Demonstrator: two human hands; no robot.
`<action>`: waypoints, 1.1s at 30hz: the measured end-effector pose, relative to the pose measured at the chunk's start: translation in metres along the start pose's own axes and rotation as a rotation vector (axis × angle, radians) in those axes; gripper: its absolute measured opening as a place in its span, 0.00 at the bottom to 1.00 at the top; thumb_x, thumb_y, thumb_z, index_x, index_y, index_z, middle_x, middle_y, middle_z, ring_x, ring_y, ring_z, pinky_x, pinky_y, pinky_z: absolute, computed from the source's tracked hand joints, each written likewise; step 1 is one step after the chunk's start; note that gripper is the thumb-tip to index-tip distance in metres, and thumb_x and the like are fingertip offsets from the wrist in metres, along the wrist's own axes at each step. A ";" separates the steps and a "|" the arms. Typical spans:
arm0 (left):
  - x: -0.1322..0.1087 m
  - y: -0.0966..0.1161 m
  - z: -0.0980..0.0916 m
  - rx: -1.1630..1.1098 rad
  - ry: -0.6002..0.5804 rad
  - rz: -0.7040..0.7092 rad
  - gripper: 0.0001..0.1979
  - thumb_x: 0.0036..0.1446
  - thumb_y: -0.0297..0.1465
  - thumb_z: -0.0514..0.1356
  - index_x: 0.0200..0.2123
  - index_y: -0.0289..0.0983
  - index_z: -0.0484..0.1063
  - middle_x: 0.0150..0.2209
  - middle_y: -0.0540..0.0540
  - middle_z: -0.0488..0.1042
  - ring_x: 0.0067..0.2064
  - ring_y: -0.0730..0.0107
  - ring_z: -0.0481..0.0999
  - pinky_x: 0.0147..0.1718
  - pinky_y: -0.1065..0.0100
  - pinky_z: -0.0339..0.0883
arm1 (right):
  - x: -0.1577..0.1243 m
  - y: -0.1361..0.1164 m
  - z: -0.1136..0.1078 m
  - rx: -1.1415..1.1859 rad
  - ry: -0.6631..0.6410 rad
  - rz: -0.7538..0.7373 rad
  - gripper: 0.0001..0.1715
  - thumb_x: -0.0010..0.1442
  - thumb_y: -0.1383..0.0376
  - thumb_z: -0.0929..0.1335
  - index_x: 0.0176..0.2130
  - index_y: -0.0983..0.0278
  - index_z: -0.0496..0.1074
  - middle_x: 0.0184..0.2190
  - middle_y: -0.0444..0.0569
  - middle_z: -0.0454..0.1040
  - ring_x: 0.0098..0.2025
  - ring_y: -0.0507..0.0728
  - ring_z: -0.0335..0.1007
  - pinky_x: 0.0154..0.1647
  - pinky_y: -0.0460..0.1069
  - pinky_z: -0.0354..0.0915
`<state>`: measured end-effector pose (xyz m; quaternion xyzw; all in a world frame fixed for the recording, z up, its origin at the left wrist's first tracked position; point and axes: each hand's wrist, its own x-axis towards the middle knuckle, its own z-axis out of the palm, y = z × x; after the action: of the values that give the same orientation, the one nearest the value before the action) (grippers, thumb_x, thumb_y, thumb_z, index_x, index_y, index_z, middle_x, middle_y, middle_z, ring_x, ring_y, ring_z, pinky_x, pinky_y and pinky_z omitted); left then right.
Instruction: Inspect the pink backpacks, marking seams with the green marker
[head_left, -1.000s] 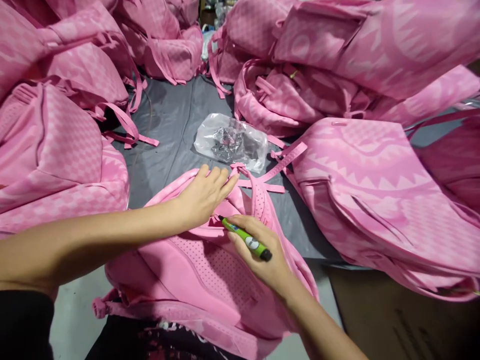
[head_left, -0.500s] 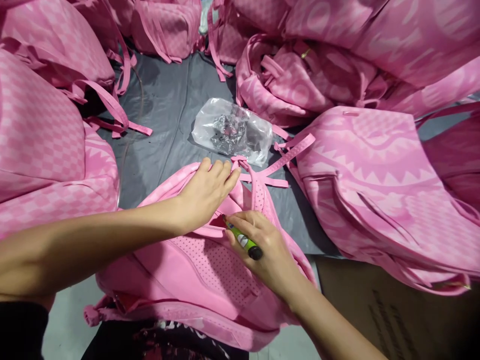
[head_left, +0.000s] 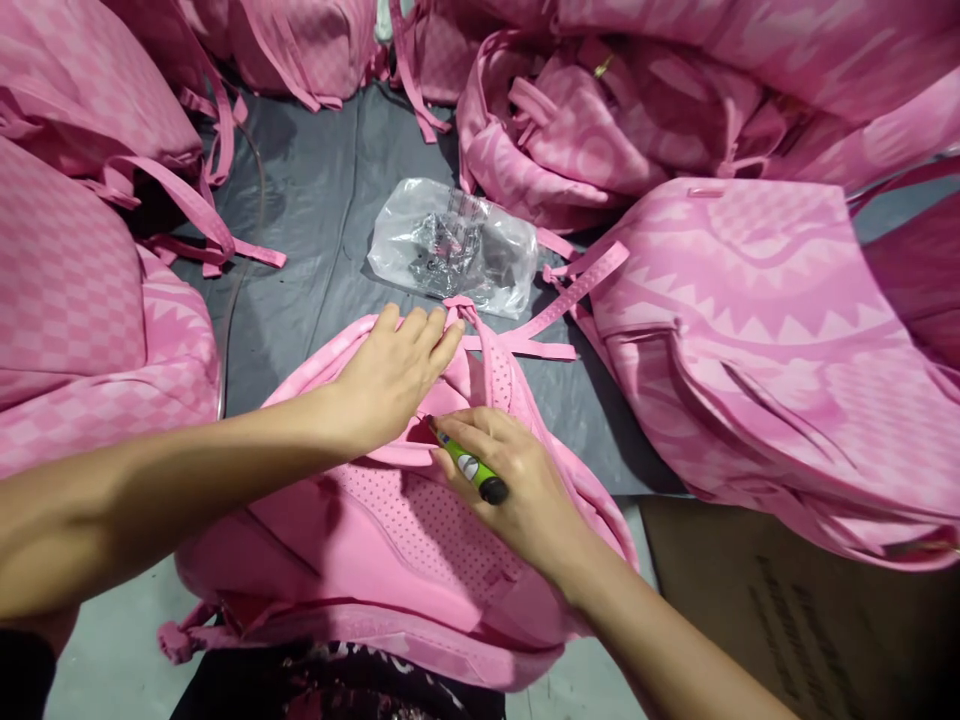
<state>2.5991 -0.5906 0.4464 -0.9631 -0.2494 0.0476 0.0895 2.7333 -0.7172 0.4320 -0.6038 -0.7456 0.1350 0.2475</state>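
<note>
A pink backpack (head_left: 390, 540) lies in front of me with its perforated back panel up. My left hand (head_left: 394, 375) rests flat on its top edge, fingers together and stretched toward the carry loop. My right hand (head_left: 510, 480) pinches a green marker pen (head_left: 469, 465), its tip touching the backpack's upper seam just under my left hand.
A clear plastic bag (head_left: 450, 245) holding small metal parts lies on the grey sheet (head_left: 322, 230) just beyond the backpack. Piles of pink backpacks ring the sheet on the left (head_left: 82, 290), back and right (head_left: 750, 330). A brown cardboard sheet (head_left: 795, 610) lies at the lower right.
The view has tilted down a little, so everything sits higher in frame. My right hand has slid the marker slightly left along the seam. My left hand stays on the backpack's top.
</note>
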 end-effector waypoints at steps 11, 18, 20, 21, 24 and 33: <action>0.002 0.001 0.004 0.065 0.019 0.041 0.52 0.55 0.41 0.65 0.70 0.24 0.38 0.68 0.26 0.51 0.61 0.42 0.59 0.59 0.47 0.56 | -0.004 0.009 -0.001 0.194 0.006 0.002 0.09 0.65 0.67 0.68 0.46 0.63 0.75 0.41 0.50 0.76 0.42 0.57 0.73 0.45 0.54 0.70; 0.004 -0.003 0.003 0.026 0.070 0.017 0.27 0.67 0.26 0.45 0.68 0.30 0.49 0.61 0.31 0.63 0.55 0.50 0.67 0.48 0.54 0.63 | -0.002 0.011 -0.005 0.207 -0.023 0.002 0.10 0.64 0.67 0.68 0.46 0.64 0.76 0.41 0.50 0.77 0.42 0.56 0.73 0.45 0.53 0.70; 0.005 -0.004 0.005 0.011 0.059 0.044 0.35 0.66 0.36 0.54 0.69 0.29 0.45 0.63 0.29 0.60 0.59 0.47 0.63 0.53 0.51 0.60 | 0.000 0.012 -0.006 0.196 -0.030 0.002 0.09 0.64 0.66 0.68 0.45 0.64 0.76 0.41 0.50 0.77 0.42 0.56 0.73 0.44 0.53 0.70; 0.005 -0.004 0.005 0.017 0.036 0.058 0.43 0.61 0.41 0.60 0.70 0.28 0.41 0.65 0.28 0.56 0.62 0.44 0.59 0.56 0.49 0.57 | 0.002 0.012 -0.006 0.184 -0.034 -0.003 0.09 0.64 0.66 0.69 0.45 0.64 0.76 0.41 0.49 0.77 0.41 0.56 0.73 0.44 0.53 0.70; 0.005 -0.002 0.005 0.060 -0.075 0.075 0.62 0.48 0.49 0.70 0.71 0.30 0.34 0.70 0.25 0.42 0.67 0.37 0.48 0.62 0.43 0.48 | 0.003 0.011 -0.007 0.165 -0.059 -0.018 0.09 0.64 0.66 0.69 0.45 0.63 0.76 0.41 0.49 0.78 0.41 0.57 0.73 0.45 0.53 0.70; 0.006 0.004 0.010 0.116 0.039 0.020 0.39 0.60 0.31 0.58 0.69 0.29 0.45 0.64 0.29 0.58 0.58 0.45 0.62 0.53 0.50 0.59 | 0.000 0.013 -0.006 0.152 -0.078 -0.018 0.09 0.65 0.67 0.68 0.45 0.65 0.76 0.41 0.50 0.77 0.42 0.58 0.73 0.44 0.55 0.70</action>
<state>2.6047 -0.5896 0.4361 -0.9595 -0.2348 0.0439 0.1494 2.7474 -0.7142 0.4301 -0.5708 -0.7477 0.2125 0.2645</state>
